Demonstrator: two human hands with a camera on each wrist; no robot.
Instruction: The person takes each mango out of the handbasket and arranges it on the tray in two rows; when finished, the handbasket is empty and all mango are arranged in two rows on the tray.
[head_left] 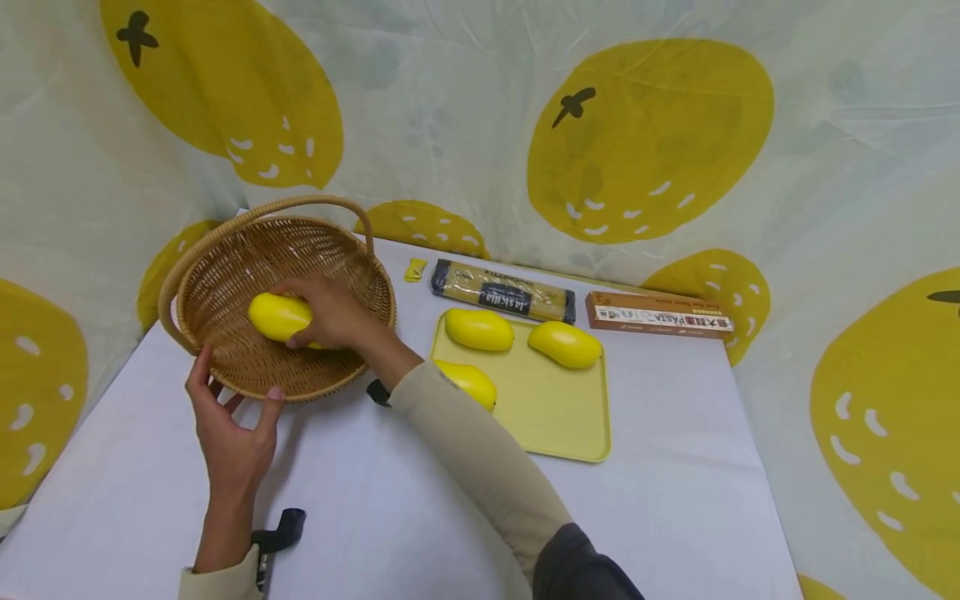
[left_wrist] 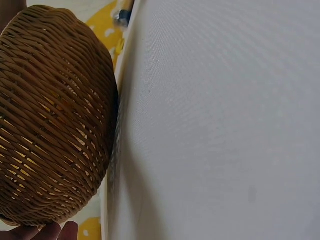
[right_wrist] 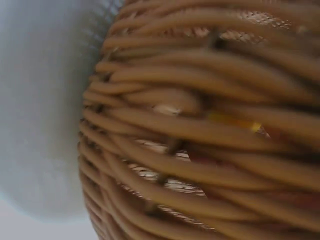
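Note:
A brown wicker basket [head_left: 255, 250] with an arched handle stands at the left of the table, its mouth facing me. My left hand [head_left: 236, 442] holds it at the near left rim; in the left wrist view its fingertips [left_wrist: 67, 231] meet the basket's edge. Inside the basket, my right hand [head_left: 330, 312] grips a yellow mango [head_left: 277, 317]. The basket's woven wall [right_wrist: 200, 120] fills most of the right wrist view, and that hand is largely hidden behind it. Three more mangoes [head_left: 480, 330] lie on a pale yellow tray [head_left: 555, 425], one partly covered by my right sleeve.
Behind the tray lie a spaghetti packet [head_left: 502, 292] and a brown pasta box [head_left: 660, 315]. A small yellow wrapped piece [head_left: 415, 269] is between the packet and the basket. A fruit-patterned curtain [head_left: 465, 100] hangs along the table's back edge.

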